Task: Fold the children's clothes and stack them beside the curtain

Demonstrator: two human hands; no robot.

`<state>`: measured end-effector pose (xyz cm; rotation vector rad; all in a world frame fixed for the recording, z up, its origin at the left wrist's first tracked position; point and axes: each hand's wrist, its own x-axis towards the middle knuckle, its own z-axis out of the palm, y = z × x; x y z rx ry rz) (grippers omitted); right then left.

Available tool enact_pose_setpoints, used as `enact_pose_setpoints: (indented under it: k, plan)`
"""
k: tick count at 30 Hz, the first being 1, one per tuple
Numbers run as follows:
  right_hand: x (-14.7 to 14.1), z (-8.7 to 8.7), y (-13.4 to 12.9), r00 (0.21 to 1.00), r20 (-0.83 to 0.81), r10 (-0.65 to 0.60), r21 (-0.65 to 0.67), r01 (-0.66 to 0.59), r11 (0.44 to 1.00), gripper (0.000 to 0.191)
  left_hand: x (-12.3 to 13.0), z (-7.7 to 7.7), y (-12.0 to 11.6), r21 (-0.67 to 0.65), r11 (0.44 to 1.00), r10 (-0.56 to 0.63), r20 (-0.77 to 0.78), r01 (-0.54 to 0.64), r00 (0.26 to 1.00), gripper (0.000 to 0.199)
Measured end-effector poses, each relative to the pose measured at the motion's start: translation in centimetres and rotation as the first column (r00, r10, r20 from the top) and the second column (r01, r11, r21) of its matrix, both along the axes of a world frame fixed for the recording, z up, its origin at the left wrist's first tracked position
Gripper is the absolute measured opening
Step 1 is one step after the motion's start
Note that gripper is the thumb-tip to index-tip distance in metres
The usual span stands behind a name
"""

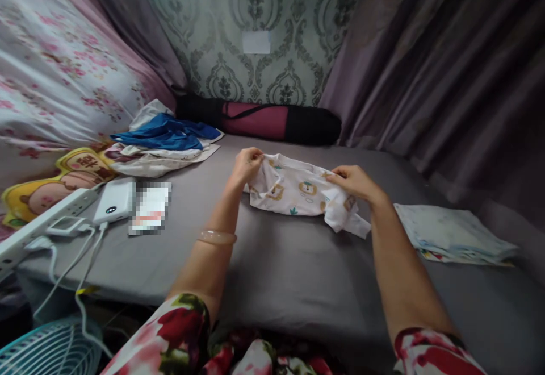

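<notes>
A small white baby shirt (293, 187) with tan lion faces and green leaf prints hangs stretched between my hands, its neckline toward the top. My left hand (247, 166) pinches it at the left shoulder. At the right shoulder, the fingers of my right hand (354, 183) are closed on the cloth. One white sleeve droops below my right hand, its cuff at the grey sheet. Under my left hand the other sleeve is mostly hidden.
Folded cloths (455, 233) lie at the right. A clothes pile with a blue garment (168, 130) sits back left. Near left are a power bank (114, 201), power strip (51, 221) and cables. A black-and-maroon bag (259, 120) lies along the wall.
</notes>
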<state>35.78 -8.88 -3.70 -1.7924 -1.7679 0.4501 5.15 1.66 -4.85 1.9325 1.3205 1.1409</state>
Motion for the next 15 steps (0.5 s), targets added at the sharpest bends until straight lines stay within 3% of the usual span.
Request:
enact_pose_setpoints:
  k: [4,9,11,12,14,15]
  plan:
    - [-0.2,3.7,-0.8,0.999,-0.03,0.014,0.167,-0.009,0.986,0.044,-1.0,4.0,0.1,0.1,0.991,-0.101,0.105,0.091,0.989,0.024]
    - [-0.9,11.5,-2.5,0.973,-0.138,0.184,0.224,-0.151,0.963,0.046,-2.9,12.6,-2.2,0.283,0.946,-0.175,0.04,0.157,0.984,0.022]
    - [-1.5,13.9,-2.9,0.976,-0.153,0.156,0.385,-0.087,0.919,0.043,-3.3,15.6,-3.2,0.463,0.882,-0.113,0.015,0.093,0.994,0.022]
    - [-1.8,14.6,-2.9,0.981,-0.146,0.124,0.49,-0.037,0.871,0.041,-3.4,16.6,-3.5,0.578,0.816,-0.024,0.045,-0.006,0.999,0.022]
    - [-2.3,14.9,-2.4,0.996,-0.078,0.044,0.645,0.017,0.764,0.037,-3.4,17.4,-3.2,0.693,0.714,0.106,0.042,-0.105,0.994,0.022]
    - [-2.5,14.6,-2.0,1.0,-0.009,0.007,0.662,0.001,0.75,0.036,-3.3,17.3,-2.6,0.69,0.719,0.129,-0.021,-0.079,0.991,0.021]
